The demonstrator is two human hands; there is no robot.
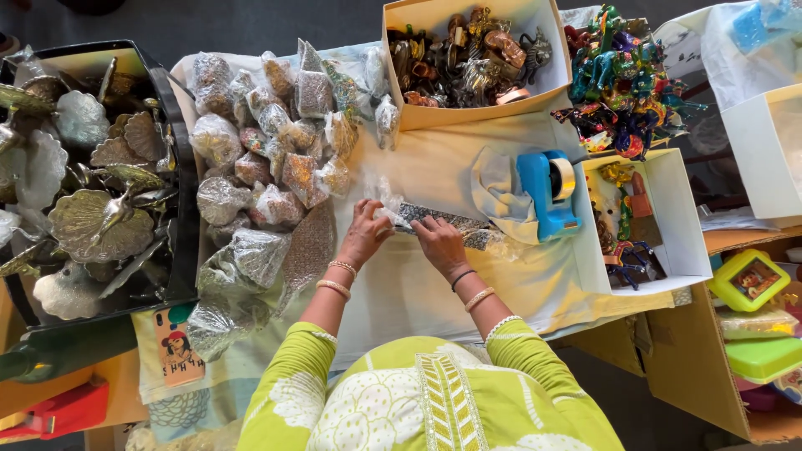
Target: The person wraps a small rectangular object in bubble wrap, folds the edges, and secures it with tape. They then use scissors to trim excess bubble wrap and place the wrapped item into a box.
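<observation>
At 9 o'clock a black tub (180,167) holds silvery metal leaf-and-bird plates (96,221). Just right of it, from 10 to 8 o'clock, lies a heap of small trinkets sealed in clear plastic bags (267,159). Centre frame, on the cream cloth-covered table (434,292), the left hand (365,234) pinches the left end of a flat, patterned silver-grey strip in a clear plastic sleeve (447,224) — fingers curled, thumb and fingertips closed on crinkled film. The right hand (440,245) lies just beside it, fingers pressed together and flat on the strip's middle. The strip runs toward 3 o'clock, ending near a blue tape dispenser (549,194). At 12 o'clock a cardboard box of bronze figurines (468,58); at 1 o'clock a pile of glossy multicoloured figurines (622,79); at 3 o'clock a white open box (681,225).

Judged for the wrapping in hand: keep the flat palm steady, pull the film taut from the pinched end — loose plastic would likely wrinkle.
</observation>
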